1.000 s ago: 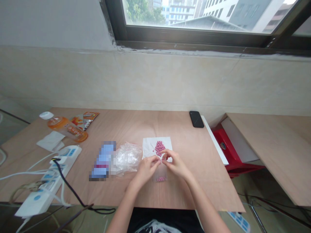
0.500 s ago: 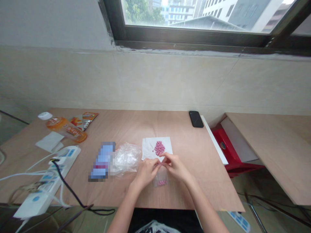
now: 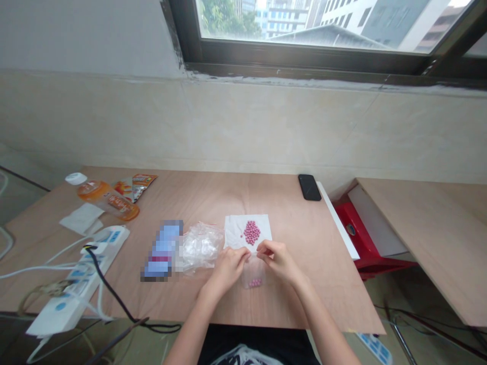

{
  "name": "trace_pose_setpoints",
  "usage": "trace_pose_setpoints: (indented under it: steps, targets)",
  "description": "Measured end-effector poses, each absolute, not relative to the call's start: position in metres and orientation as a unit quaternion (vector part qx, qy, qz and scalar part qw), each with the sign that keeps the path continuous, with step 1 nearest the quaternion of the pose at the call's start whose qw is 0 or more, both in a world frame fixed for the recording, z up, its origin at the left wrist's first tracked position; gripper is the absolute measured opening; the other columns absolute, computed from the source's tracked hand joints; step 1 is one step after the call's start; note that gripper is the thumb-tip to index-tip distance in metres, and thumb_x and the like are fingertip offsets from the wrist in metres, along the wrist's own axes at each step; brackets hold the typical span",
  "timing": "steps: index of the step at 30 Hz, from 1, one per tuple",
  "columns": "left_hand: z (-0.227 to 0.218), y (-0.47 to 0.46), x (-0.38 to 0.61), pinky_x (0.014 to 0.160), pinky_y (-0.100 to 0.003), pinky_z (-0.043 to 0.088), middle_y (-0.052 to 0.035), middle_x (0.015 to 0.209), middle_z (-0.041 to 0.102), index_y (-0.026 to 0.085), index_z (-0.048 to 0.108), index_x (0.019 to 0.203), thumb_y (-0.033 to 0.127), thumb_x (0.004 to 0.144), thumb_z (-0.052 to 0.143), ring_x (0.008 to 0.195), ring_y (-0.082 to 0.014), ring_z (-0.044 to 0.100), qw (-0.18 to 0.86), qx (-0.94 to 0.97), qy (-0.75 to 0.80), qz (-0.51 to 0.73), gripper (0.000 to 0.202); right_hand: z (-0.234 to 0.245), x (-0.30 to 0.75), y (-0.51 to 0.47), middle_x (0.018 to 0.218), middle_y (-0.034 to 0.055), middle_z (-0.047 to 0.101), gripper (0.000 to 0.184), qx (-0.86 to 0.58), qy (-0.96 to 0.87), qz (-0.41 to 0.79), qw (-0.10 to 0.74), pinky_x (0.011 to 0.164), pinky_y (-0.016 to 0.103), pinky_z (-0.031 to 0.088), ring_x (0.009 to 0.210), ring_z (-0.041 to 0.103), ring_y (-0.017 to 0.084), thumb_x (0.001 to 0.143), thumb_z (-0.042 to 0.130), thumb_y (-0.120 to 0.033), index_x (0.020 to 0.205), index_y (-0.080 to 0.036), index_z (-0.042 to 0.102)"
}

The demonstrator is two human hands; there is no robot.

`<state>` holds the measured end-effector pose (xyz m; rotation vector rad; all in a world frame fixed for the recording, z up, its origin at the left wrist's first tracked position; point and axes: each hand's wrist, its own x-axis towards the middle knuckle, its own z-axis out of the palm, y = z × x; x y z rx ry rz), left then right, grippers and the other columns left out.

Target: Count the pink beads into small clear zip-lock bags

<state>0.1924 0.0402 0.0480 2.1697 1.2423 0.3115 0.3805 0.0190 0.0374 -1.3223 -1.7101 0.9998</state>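
Note:
My left hand (image 3: 227, 269) and my right hand (image 3: 276, 261) pinch the top edges of a small clear zip bag (image 3: 253, 274) from either side. A few pink pills (image 3: 255, 283) lie at the bottom of the bag, which rests on the wooden table (image 3: 304, 248). Just beyond my fingertips, a heap of pink pills (image 3: 251, 232) sits on a white paper sheet (image 3: 236, 234). To the left of my left hand lies a crumpled clear plastic bag (image 3: 201, 247) with a red zip edge.
A blurred blue box (image 3: 162, 251) lies left of the plastic. Further left are an orange bottle (image 3: 108, 201), a snack packet (image 3: 135, 185), a tissue (image 3: 80, 218) and a white power strip (image 3: 102, 248) with cables. A black phone (image 3: 309, 187) lies at the far edge.
My hands have drawn apart at the bag's top edge and now sit lower, away from the paper. The bag shows more fully between them. The pill heap has not moved.

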Motion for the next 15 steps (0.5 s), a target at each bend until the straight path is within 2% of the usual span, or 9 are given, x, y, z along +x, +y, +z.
trace_pose_setpoints:
  steps: [7,10,15]
  targets:
    - [0.051,0.04,0.192,0.069,-0.025,0.04,-0.0018,0.076,0.069,0.021,0.064,0.082,0.03,0.09,0.04,0.073,-0.0168,0.063,0.307,0.818,0.469,0.132,0.027,0.03,0.382,0.02,0.065,-0.0003,0.059,0.009,-0.538,-0.648,0.376,0.387,0.056,0.021,0.04,0.06,0.052,0.012,0.077,0.056,-0.019,0.068,-0.018,0.057]
    - [0.048,0.04,0.189,0.067,-0.025,0.04,-0.0024,0.078,0.069,0.021,0.065,0.085,0.028,0.09,0.04,0.073,-0.0166,0.063,0.341,0.796,0.476,0.152,0.026,0.027,0.384,0.02,0.067,0.0001,0.06,0.009,-0.54,-0.64,0.381,0.392,0.056,0.021,0.041,0.062,0.054,0.012,0.078,0.055,-0.02,0.07,-0.018,0.058]
    - [0.048,0.038,0.188,0.063,-0.024,0.04,-0.0022,0.07,0.068,0.019,0.063,0.077,0.028,0.088,0.041,0.068,-0.0166,0.063,0.37,0.76,0.506,0.171,0.027,0.025,0.383,0.019,0.071,0.0008,0.062,0.008,-0.532,-0.629,0.393,0.409,0.061,0.023,0.044,0.065,0.057,0.013,0.079,0.059,-0.026,0.078,-0.018,0.061]
